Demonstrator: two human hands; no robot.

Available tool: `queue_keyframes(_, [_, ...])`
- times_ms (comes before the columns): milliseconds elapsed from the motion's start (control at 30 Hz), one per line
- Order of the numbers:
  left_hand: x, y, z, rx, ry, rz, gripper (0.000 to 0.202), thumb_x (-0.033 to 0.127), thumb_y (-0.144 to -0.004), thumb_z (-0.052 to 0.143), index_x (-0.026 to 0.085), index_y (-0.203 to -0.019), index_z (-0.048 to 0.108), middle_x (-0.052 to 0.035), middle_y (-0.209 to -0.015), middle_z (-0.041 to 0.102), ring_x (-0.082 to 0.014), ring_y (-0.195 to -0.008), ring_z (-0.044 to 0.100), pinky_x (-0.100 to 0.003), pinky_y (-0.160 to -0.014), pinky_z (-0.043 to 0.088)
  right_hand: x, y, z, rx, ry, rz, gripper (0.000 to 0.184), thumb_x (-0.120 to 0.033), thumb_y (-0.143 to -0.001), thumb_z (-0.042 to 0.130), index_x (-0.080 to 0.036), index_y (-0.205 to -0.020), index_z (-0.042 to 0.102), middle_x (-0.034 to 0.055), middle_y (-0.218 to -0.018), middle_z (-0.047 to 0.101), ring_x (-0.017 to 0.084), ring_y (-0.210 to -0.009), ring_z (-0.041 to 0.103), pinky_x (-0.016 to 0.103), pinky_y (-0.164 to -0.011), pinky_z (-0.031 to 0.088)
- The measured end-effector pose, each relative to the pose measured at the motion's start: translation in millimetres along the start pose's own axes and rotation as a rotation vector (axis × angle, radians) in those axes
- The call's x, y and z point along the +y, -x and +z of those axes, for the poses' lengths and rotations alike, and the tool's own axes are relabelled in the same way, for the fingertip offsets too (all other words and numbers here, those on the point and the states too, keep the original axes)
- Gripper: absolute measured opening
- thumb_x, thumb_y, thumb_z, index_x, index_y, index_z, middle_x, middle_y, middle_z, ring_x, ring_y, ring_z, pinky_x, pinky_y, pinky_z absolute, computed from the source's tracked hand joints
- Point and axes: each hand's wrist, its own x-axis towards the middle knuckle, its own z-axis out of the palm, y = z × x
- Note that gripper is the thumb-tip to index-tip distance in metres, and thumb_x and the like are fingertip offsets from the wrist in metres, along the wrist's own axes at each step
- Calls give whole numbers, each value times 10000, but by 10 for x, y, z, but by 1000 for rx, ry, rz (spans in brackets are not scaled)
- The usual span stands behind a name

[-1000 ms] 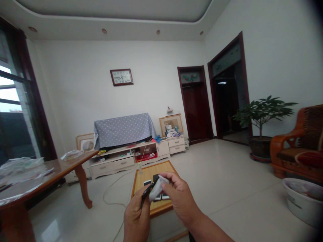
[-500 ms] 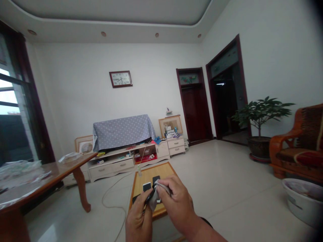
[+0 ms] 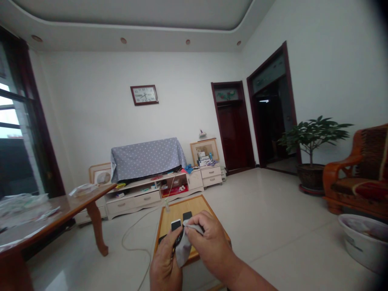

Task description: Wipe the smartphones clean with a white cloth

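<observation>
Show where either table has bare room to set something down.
Bare: the far end of the low table, beyond the white phone and black phone. The left hand and right hand hide its near part. Plastic bags crowd the brown table.

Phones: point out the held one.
The dark phone in the left hand, touching the grey cloth in the right hand; the white phone and black phone lie on the table.

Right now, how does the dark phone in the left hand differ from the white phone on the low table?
Colour: the dark phone is black; the white phone shows a pale face.
Pose: the dark phone is held tilted in the left hand; the white phone lies flat on the low table.
Contact: the right hand presses a grey cloth against the dark phone; the white phone lies bare.
Both are slim rectangles.
</observation>
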Motion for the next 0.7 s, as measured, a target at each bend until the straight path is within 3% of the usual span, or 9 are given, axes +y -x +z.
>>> queue_keyframes(133, [-13,4,0,21,-72,50,433,136,-928,478,282,-1314,609,-50,-1280,697,-204,-1229,631,-373,-1079,498,2,-31,-11,7,-5,23,70,-162,-825,664,-199,-777,699,5,-797,644,167,-757,624,264,-692,449])
queue_keyframes(333, [-15,-14,-28,0,-94,110,468,156,-874,575,254,-1331,587,-73,-1221,723,-235,-1155,675,-399,-1053,527,-48,8,-7,-75,23,-21,60,-157,-818,680,-206,-788,698,0,-817,636,159,-770,617,254,-693,435])
queue_keyframes(467, [-75,7,-24,25,-125,109,468,111,-895,502,271,-1322,606,-66,-1260,711,-233,-1242,631,-408,-1078,509,-35,-20,-11,-25,3,16,82,-156,-822,663,-203,-761,689,6,-789,637,169,-754,617,265,-693,442])
queue_keyframes(700, [-78,44,-66,23,-65,85,438,254,-907,597,255,-1345,602,-108,-1267,707,-274,-1193,657,-460,-1071,510,-153,142,129,-108,-27,-56,82,-140,-802,663,-217,-794,689,12,-833,644,170,-779,625,261,-702,452])
